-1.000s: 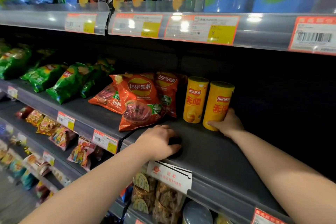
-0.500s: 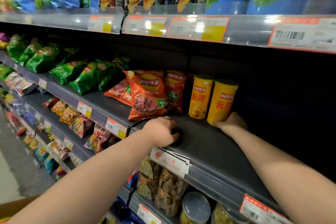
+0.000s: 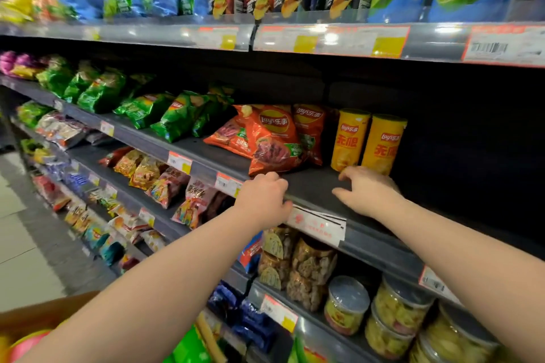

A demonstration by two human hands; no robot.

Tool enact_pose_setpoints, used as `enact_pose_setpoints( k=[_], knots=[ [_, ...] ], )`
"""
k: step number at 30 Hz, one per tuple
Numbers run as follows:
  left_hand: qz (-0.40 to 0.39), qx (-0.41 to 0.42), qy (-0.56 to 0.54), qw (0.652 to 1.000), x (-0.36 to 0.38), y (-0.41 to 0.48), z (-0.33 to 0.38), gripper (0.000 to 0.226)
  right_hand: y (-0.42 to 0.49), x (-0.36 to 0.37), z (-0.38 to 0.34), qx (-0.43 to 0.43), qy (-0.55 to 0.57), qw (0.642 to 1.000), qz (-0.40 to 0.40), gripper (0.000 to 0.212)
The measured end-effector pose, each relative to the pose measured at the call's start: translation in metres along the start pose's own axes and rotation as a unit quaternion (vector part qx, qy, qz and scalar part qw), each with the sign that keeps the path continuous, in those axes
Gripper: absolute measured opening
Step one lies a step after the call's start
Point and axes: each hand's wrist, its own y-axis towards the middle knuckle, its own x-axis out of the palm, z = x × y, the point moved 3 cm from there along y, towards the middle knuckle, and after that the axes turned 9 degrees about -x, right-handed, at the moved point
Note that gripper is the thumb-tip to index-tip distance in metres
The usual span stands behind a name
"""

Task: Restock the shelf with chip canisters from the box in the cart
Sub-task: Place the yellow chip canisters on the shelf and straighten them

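Hovering right hand (image 3: 365, 190), loose, empty, just before cans (image 3: 351, 141); left hand (image 3: 262, 200) curled at shelf (image 3: 368, 242) lip, grip unclear; open deck rightward.

Both my arms are stretched toward the shelf (image 3: 312, 186). My left hand (image 3: 264, 200) is curled at its front edge, maybe gripping, hard to tell. My right hand (image 3: 367, 190) is further in, fingers loose, holding nothing.

"Lay's" on yellow canister (image 3: 382, 144), orange bag (image 3: 272, 138)
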Motion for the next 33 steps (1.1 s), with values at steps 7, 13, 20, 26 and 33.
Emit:
enact_pose_setpoints(
  k=[7,13,20,26,33],
  knots=[
    [-0.040,-0.043,0.033,0.998,-0.003,-0.074,-0.077,0.039,-0.027,0.013,-0.105,-0.095,-0.020,0.995,0.027,0.038],
    [-0.080,-0.084,0.063,0.991,0.004,-0.145,-0.138,0.037,-0.055,0.048,-0.184,-0.146,-0.031,0.989,-0.015,0.037],
    [-0.142,-0.147,0.084,0.975,0.016,-0.227,-0.206,0.040,-0.083,0.101,-0.272,-0.204,-0.056,0.975,-0.074,0.036],
    [-0.168,-0.203,0.086,0.961,0.036,-0.289,-0.259,0.042,-0.106,0.141,-0.332,-0.247,-0.022,0.963,-0.107,0.034],
    [-0.205,-0.268,0.065,0.939,0.057,-0.329,-0.295,0.046,-0.111,0.190,-0.379,-0.305,-0.028,0.934,-0.187,0.038]
  ],
)
